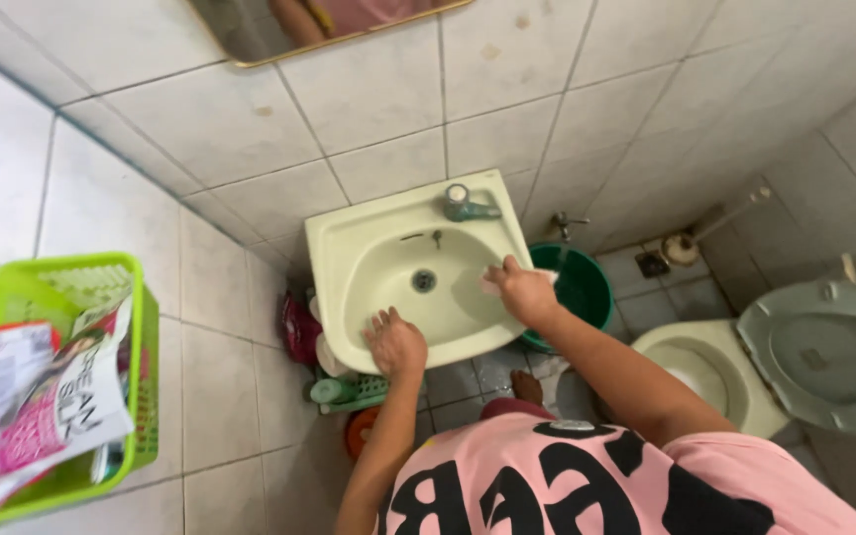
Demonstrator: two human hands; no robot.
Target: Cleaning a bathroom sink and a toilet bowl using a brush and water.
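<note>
Tiled bathroom: left hand spread flat on sink, right hand pinching cloth.

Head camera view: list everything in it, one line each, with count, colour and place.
Wash basin: one, pale yellow, on the tiled wall, centre.
Tap: one, grey-green, on the basin's back rim.
Drain: one, metal, in the basin bowl.
Bucket: one, green, on the floor right of the basin.
Toilet: one, pale, lid raised, far right.
Basket: one, lime green, holding packets, far left.
Mirror: one, gold-framed, top edge.
Left hand: open, resting on the basin's front rim.
Right hand: pressing something white, cannot tell what, on the basin's right side.
</note>
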